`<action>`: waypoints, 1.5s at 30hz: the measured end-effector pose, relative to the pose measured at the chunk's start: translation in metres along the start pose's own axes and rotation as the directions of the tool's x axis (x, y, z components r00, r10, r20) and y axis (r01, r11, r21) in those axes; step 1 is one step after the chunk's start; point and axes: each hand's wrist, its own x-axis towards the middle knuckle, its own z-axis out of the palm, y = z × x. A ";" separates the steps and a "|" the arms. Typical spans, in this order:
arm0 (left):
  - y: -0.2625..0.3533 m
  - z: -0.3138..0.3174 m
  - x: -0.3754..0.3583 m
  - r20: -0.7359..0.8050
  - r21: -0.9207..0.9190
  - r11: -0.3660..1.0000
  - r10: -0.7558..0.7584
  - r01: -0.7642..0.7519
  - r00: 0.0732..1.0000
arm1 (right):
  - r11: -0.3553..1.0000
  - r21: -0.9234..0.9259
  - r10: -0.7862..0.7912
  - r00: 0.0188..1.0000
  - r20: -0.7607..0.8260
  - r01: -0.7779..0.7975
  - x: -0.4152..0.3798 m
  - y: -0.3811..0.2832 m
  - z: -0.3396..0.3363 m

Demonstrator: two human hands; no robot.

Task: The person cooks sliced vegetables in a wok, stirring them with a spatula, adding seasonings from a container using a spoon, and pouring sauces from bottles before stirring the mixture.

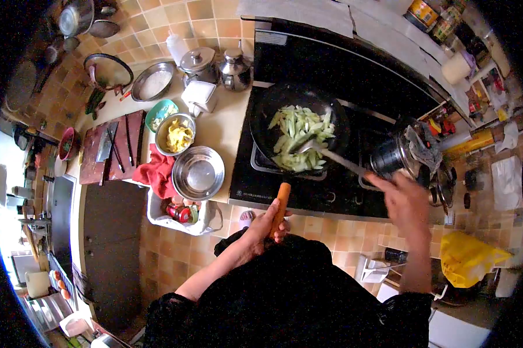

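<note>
Left hand (262, 227) closed around the wooden handle (282, 210) of a wok (261, 123), right hand (398, 197) gripping a spatula (337, 158), its blade among sliced greens (299, 124) in the wok, wok on the stove (354, 200), steel bowl (198, 173) on the counter (218, 151) to the left, bowl of yellow food (180, 134) just beyond.

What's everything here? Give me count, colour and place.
Wok: 1, black, stove.
Vegetable pieces: many, pale green, wok.
Spatula: 1, grey, wok.
Stove: 1, black, beneath wok.
Metal bowls: 3, silver, counter.
Small bowl: 1, green, counter.
Cloth: 1, red, counter edge.
Chopping board: at least 1, reddish-brown, counter.
Knife: 1, silver, board.
Lidded pots: 2, silver, counter.
Bag: 1, yellow, lower right.
Smaller items: many, mixed colours, around; too small to name.
Left hand: 1, bare, wok handle.
Right hand: 1, bare, spatula.
</note>
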 end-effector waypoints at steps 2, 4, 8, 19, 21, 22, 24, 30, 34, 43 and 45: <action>-0.001 -0.001 0.002 -0.006 -0.005 1.000 -0.007 0.007 1.000 | 1.000 0.028 0.002 1.000 0.028 -0.003 -0.005 0.006 -0.042; -0.001 -0.001 0.002 -0.006 -0.009 1.000 -0.010 0.010 1.000 | 0.995 0.096 -0.001 0.997 0.077 -0.007 -0.013 0.010 -0.067; -0.001 -0.002 0.004 0.012 0.000 1.000 -0.011 0.011 1.000 | 0.998 0.054 -0.034 0.987 0.154 0.026 -0.006 -0.012 -0.019; -0.002 0.000 0.002 -0.010 0.014 1.000 0.025 -0.025 1.000 | 0.912 0.219 0.372 0.925 -0.084 -0.347 -0.003 -0.003 0.073; -0.002 0.001 0.001 -0.030 0.040 0.999 0.032 -0.031 0.999 | 0.839 0.134 0.521 0.849 0.086 -0.528 0.004 -0.012 0.082; -0.004 0.000 0.000 -0.033 0.040 0.999 0.024 -0.023 0.999 | 0.809 0.287 0.519 0.853 0.060 -0.513 0.002 -0.006 0.114; -0.002 -0.001 0.003 -0.030 0.049 0.999 0.018 -0.017 0.999 | 0.686 0.599 0.477 0.877 0.057 -0.412 0.003 -0.003 0.176; 0.000 0.003 0.000 -0.019 0.024 1.000 0.021 -0.020 1.000 | 0.499 0.801 0.360 0.920 0.154 -0.330 -0.014 -0.040 0.148; 0.001 0.005 0.000 -0.035 0.035 0.999 0.022 -0.021 0.999 | 0.576 0.771 0.256 0.956 0.145 -0.271 -0.034 -0.048 0.089; 0.001 0.006 -0.003 -0.036 0.016 0.999 0.040 -0.039 0.999 | 0.856 0.412 0.354 0.935 -0.026 -0.312 -0.019 -0.014 0.125; 0.001 0.006 -0.002 -0.049 0.035 0.998 0.046 -0.045 0.998 | 0.894 0.226 0.400 0.917 -0.013 -0.387 -0.006 -0.005 0.107</action>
